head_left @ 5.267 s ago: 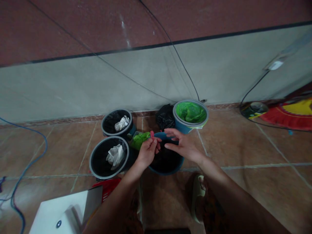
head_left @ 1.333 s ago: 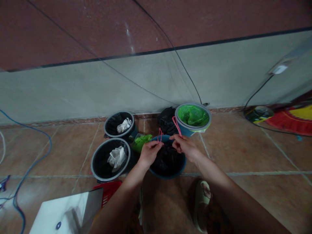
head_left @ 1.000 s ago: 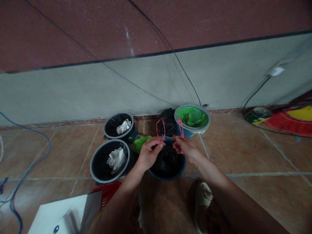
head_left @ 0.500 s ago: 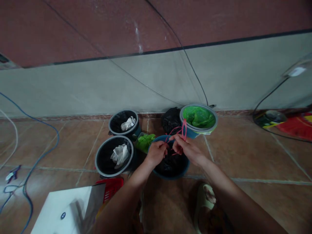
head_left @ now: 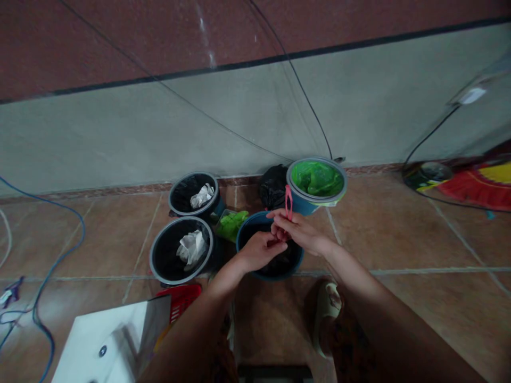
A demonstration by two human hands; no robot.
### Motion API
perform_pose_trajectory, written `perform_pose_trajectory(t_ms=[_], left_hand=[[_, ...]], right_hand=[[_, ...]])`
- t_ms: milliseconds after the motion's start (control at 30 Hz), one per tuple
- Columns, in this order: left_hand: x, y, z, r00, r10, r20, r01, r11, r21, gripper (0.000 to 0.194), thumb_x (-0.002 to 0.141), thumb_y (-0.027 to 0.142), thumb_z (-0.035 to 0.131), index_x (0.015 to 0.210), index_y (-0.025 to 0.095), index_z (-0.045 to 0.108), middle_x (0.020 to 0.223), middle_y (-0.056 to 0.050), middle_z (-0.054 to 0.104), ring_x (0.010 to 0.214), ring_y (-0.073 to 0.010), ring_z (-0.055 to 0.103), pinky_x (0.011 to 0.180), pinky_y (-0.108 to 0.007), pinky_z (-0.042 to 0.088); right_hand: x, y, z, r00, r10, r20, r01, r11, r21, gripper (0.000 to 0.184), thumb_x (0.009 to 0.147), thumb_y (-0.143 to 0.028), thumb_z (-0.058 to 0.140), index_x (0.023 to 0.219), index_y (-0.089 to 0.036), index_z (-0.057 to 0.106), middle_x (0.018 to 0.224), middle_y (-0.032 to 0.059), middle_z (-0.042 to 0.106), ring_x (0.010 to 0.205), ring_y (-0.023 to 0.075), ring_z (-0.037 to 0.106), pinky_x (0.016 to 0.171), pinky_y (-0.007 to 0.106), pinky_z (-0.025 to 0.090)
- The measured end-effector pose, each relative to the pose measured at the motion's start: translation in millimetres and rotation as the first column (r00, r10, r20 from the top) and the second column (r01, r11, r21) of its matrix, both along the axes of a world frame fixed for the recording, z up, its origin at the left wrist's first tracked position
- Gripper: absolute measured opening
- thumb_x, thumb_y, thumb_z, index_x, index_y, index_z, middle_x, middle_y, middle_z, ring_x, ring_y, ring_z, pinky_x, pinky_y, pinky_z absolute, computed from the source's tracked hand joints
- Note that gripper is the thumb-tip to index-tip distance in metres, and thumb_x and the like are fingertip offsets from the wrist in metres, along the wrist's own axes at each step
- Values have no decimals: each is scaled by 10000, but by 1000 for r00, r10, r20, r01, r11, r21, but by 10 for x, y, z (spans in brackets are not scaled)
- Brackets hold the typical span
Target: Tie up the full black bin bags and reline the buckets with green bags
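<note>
Both hands meet over a blue bin point(head_left: 242, 232) with dark plastic inside. My right hand point(head_left: 297, 230) has its fingers curled round a pink string point(head_left: 288, 200), whose loop stands up above the knuckles. My left hand point(head_left: 259, 251) is closed, its fingertips pressed against those of the right hand. What lies between the left fingers is hidden. Behind the bin sits a knotted-looking black plastic bag point(head_left: 273, 186). A clear container with bright green plastic point(head_left: 232, 225) stands just left of the bin.
Two bins with black liners, a rear one point(head_left: 171, 198) and a front one point(head_left: 154, 261), hold crumpled white paper. A green-lined bin point(head_left: 344, 181) stands by the wall. A white box point(head_left: 107, 335), red basket point(head_left: 187, 298) and blue cable point(head_left: 59, 260) lie to the left.
My hands have come together; before, they were slightly apart with thin pink string showing between them. The view has shifted a little, so the bins appear higher and further left.
</note>
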State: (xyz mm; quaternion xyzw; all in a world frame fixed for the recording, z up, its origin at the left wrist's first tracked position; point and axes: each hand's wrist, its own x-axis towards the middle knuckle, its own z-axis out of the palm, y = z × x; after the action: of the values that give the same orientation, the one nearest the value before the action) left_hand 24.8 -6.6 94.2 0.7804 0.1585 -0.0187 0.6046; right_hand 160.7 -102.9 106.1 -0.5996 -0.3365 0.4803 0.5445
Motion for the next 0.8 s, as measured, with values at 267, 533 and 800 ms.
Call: perform_pose_trajectory(t_ms=[267,533,800], left_hand=[[13,64,7,949,314,-18,-314,943,-111,305,831,378,551,623,167,623,518,45,478,524,-92,423,563,-238,323],[-10,135,46,856,510,-78,-507,800,-321,288,755,431,671,700,151,712,620,6,609,541,-81,451,533,-222,318],[-65,234,22,958,272,89,-277,959,60,118,787,194,646,819,185,759,755,-8,732,704,-154,643,722,-283,487]], right_hand=[[56,-20,-98,963,36,267,-39,999,7,476,848,-412,646,1282,-227,589,1060,70,704,951,199,644,840,337,498],[54,-49,29,841,147,521,-83,986,-145,307,915,-360,479,804,-177,699,611,-11,576,582,122,498,590,258,347],[130,-79,-3,833,234,501,-171,971,-168,357,913,-433,514,751,-171,696,665,9,625,633,137,526,609,266,368]])
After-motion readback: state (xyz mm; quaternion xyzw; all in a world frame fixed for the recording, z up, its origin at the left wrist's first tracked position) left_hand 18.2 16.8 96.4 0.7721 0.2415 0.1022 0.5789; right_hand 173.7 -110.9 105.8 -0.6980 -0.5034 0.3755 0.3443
